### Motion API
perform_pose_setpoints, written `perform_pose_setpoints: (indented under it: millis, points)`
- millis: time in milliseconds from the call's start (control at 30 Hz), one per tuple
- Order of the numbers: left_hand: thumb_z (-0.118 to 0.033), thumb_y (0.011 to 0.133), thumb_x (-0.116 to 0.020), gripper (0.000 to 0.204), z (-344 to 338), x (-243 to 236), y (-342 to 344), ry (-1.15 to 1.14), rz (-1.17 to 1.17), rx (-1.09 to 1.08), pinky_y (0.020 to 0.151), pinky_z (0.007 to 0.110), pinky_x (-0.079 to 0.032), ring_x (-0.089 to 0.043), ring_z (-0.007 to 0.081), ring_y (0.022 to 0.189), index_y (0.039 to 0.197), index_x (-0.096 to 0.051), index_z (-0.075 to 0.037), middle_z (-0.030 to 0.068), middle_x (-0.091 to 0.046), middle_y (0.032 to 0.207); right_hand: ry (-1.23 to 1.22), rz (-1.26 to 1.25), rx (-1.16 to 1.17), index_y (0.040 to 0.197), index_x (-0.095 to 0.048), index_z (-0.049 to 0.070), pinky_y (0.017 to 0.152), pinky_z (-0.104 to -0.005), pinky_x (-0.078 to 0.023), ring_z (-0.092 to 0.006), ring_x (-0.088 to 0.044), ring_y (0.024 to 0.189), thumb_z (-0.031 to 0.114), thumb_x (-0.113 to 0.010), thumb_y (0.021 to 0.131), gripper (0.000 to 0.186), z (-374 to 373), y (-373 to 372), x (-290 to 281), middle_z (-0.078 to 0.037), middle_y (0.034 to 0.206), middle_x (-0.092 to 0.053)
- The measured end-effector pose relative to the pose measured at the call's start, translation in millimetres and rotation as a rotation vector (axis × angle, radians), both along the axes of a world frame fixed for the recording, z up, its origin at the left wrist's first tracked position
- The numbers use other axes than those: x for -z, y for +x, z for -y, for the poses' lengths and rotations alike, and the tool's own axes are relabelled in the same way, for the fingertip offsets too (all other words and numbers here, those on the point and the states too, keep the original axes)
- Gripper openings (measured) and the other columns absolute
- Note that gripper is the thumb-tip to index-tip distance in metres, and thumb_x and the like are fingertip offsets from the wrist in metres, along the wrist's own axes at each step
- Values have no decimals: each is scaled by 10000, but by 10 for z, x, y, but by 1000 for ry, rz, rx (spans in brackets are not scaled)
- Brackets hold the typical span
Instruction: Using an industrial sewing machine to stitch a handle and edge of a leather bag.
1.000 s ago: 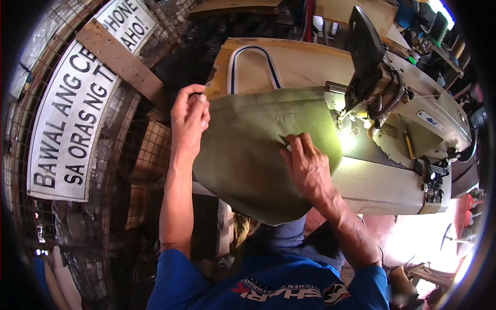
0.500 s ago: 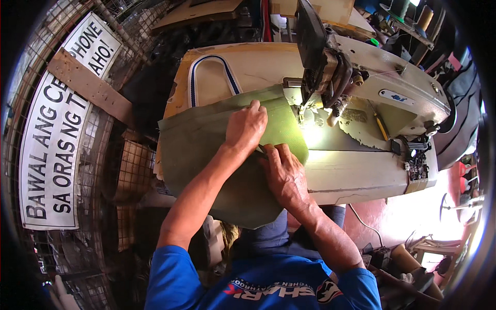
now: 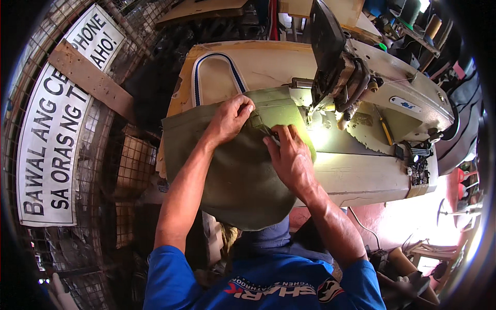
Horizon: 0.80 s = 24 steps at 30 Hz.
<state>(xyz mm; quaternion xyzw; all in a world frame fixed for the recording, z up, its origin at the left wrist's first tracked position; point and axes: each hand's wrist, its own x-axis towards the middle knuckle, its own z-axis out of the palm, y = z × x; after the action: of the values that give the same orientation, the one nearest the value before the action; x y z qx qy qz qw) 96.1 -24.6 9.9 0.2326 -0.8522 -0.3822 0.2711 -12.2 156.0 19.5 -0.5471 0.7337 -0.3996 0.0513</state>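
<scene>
An olive-green fabric panel (image 3: 232, 181) lies over the table's near edge and drapes toward my lap. A looped white strap with a dark blue stripe (image 3: 219, 56) sticks out beyond its far edge. My left hand (image 3: 230, 121) is closed in a pinch at the fabric's upper edge, near the strap's right end. Just right of it, my right hand (image 3: 293, 160) has thumb and fingers drawn together over the fabric. A small dark, narrow thing shows at its fingertips, too small to name. The sewing machine's lit needle area (image 3: 316, 116) is beside the fabric's right edge.
The sewing machine (image 3: 408, 88) fills the table's right side, with a yellow-handled tool (image 3: 386, 130) lying by its arm. Thread spools (image 3: 433, 26) stand at the far right. On the left are a wire grille and a white sign (image 3: 49, 155) crossed by a wooden board (image 3: 90, 80).
My left hand has shifted left and slightly up along the fabric's edge. The right hand has moved up and right, its fingers now higher on the fabric. The view has shifted a little.
</scene>
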Motion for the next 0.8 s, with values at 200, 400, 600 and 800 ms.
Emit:
perform_pose_setpoints:
  millis: [200,400,600,800]
  points:
    - [-189,997,-577,174,12,10,44,7,-32,60,777,289,-470,-532,106,815,1037,-593,-20,33,-600,890,-69,-34,23,1000,-513,34,653,-518,-500,-429,-616,751,187,-599,943,185,416,-65,147,-210,967,-572]
    - [-204,1009,-560,177,71,72,18,71,-70,2,717,275,-472,-538,127,751,1011,-588,-29,21,-596,866,-139,-56,-78,979,-537,58,636,-494,-507,-399,-626,739,152,-610,929,129,329,-30,39,-146,920,-585]
    - [-126,992,-561,95,415,-442,723,298,-862,-436,548,234,-422,-477,81,632,1048,-560,-50,2,-521,762,-25,-73,80,1130,-628,106,647,-375,-553,-286,-683,796,59,-664,899,239,-1012,-502,40,-141,971,-655]
    - [-50,949,-595,205,-267,-432,2510,-36,-431,-828,686,280,-471,-536,145,770,1152,-560,-58,55,-563,914,173,-425,582,1217,-581,39,889,-482,-468,-394,-556,1070,148,-601,942,296,-1889,-1724,304,-197,1155,-586]
